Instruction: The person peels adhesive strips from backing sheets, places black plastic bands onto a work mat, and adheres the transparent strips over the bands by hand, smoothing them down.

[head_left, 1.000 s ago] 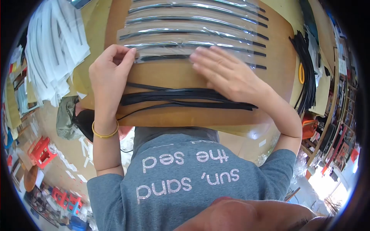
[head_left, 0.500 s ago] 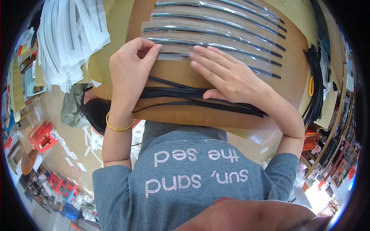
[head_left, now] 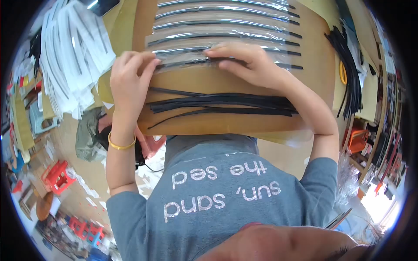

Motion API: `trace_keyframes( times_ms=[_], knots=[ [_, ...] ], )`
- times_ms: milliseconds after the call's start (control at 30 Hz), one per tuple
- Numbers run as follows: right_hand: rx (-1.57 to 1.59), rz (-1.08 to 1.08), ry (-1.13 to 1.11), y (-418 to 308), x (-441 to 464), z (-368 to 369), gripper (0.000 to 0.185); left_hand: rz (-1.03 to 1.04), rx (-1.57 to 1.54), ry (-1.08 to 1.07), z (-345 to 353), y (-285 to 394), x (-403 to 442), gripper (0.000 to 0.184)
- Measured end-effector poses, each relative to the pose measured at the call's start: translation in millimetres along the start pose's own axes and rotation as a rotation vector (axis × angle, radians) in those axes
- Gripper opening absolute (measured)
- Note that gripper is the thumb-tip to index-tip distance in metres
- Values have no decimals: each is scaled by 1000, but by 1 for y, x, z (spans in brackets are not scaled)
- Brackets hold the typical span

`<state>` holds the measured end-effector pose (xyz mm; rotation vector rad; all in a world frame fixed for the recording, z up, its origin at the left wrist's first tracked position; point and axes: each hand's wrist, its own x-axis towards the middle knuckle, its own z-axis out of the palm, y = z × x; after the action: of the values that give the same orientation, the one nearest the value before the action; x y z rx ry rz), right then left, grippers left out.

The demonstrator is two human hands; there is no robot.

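My left hand is closed, its thumb and forefinger pinched at the left end of the nearest black strip. My right hand rests its fingertips on the clear plastic film near the middle of that strip, its thumb apart from the forefinger and slightly blurred. Several black strips lie in parallel rows with the glossy film over them, their right ends sticking out past it. Between my hands and my body lies a loose bundle of black strips on the brown board.
White paper strips with dark lines hang over the left side of the table. Another black bundle lies at the right, beside a yellow ring handle. A red stool and paper scraps are on the floor at left.
My right hand has gone from lying flat with its fingers stretched out to bent fingers, thumb drawn up to the film's near edge. My left hand stays pinched at the strip's end. The view has shifted.
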<state>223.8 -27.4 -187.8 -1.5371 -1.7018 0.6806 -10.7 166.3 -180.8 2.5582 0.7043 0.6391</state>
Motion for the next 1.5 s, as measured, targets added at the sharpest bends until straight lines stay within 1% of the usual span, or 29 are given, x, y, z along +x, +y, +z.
trace_keyframes(
  times_ms=[33, 133, 167, 200, 267, 300, 367, 400, 433, 467, 500, 567, 600, 633, 700, 733, 800, 900, 933, 1000, 1100, 1133, 1200, 1267, 1300, 1400, 1433, 1500],
  knots=[
    [-181, -116, 181, 3, 1, 4, 24, 126, -46, -53, 1, 2, 3, 16],
    [-808, -154, 174, -6, 3, 16, 11, 354, -7, -206, 19, 26, 15, 12],
    [-886, -204, 205, 1, -9, 8, 11, 307, -34, -222, 13, 25, 16, 11],
    [-1015, -112, 186, 2, -27, -5, 13, 245, 33, -254, 0, 11, 15, 12],
    [-1020, 65, 158, 1, -71, -36, 20, 119, 166, -315, -33, -17, 3, 14],
    [-1050, 161, 144, -5, -91, -46, 29, 113, 109, -282, -41, -17, -4, 16],
    [-885, 149, 221, -33, -101, -34, 37, 86, -17, -213, -50, -14, -27, 21],
    [-794, 152, 253, -48, -107, -23, 42, 158, -14, -235, -47, -2, -37, 25],
    [-758, 125, 193, -57, -109, -11, 48, 234, -8, -251, -41, 19, -44, 31],
    [-724, 92, 137, -64, -109, 1, 54, 292, 11, -270, -38, 23, -47, 34],
    [-774, 74, 103, -69, -107, 11, 46, 350, 28, -287, -35, 27, -49, 37],
    [-819, 22, 120, -59, -117, 21, 39, 425, 81, -340, -28, 20, -55, 39],
    [-843, -2, 130, -55, -120, 22, 36, 444, 124, -361, -26, 20, -56, 37],
    [-840, -13, 126, -56, -119, 24, 26, 464, 166, -383, -24, 21, -57, 35],
    [-858, 14, 83, -57, -118, 24, 25, 491, 222, -413, -24, 27, -54, 28],
    [-869, 28, 64, -56, -116, 22, 24, 484, 194, -384, -23, 27, -50, 28],
    [-871, 14, 142, -49, -114, 19, 23, 469, 138, -324, -21, 24, -41, 27],
    [-914, 20, 278, -27, -97, -6, 23, 529, 171, -82, -16, 14, -9, 25],
    [-930, 30, 323, -17, -90, -18, 23, 540, 184, -36, -11, 11, 8, 26],
    [-999, -16, 376, 1, -65, -41, 25, 563, 210, 60, -2, 9, 46, 29],
    [-1141, -150, 512, 17, -37, -61, 28, 682, 300, 106, 4, 2, 74, 35],
    [-1189, -202, 562, 20, -34, -63, 29, 659, 255, 91, 6, -1, 79, 34],
    [-1058, -117, 558, 19, -37, -58, 22, 608, 165, 56, 8, -8, 88, 32],
    [-868, -25, 512, 20, -40, -45, 18, 513, 22, -33, 16, -5, 93, 23],
    [-840, -15, 491, 19, -37, -38, 15, 462, -49, -76, 20, -2, 94, 19],
    [-879, -19, 436, 10, -29, -23, 14, 507, -53, -100, 37, 9, 96, 14],
    [-937, -16, 415, 10, -28, -21, 14, 538, -68, -99, 41, 11, 96, 11],
    [-944, -17, 384, 14, -27, -20, 14, 652, 19, -92, 46, 9, 98, 14]
  ],
)
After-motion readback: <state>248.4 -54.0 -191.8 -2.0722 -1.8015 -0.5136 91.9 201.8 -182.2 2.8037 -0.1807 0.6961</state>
